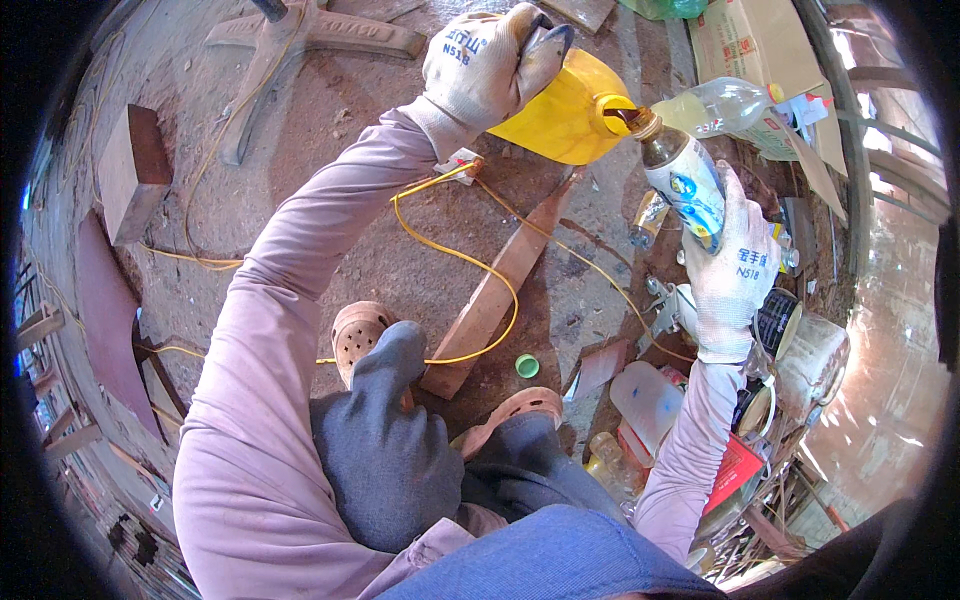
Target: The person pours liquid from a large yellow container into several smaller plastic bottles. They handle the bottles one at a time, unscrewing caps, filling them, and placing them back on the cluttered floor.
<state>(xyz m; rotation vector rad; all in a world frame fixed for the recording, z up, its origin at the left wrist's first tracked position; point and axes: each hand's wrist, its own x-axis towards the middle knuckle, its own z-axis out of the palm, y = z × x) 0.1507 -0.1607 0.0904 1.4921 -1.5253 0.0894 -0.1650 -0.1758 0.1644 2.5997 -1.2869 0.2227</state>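
Left hand (485,65) grips yellow jug (565,110), upper centre; right hand (735,270) grasps bottle (690,185), mouths close. Floor (290,150) spreads left; cardboard (730,45) edges upper right.

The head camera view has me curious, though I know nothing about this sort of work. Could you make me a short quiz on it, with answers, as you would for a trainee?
1. Multiple choice: how is the yellow jug in the left hand held?
A) Upright, mouth to the sky
B) Flat on the ground
C) Tipped, its mouth at the mouth of the bottle

2. True or false: the right hand is bare.

3. Fill in the blank: the small round cap on the ground near the person's feet is coloured ____.

Key:
1. C
2. False; it wears a glove.
3. Green
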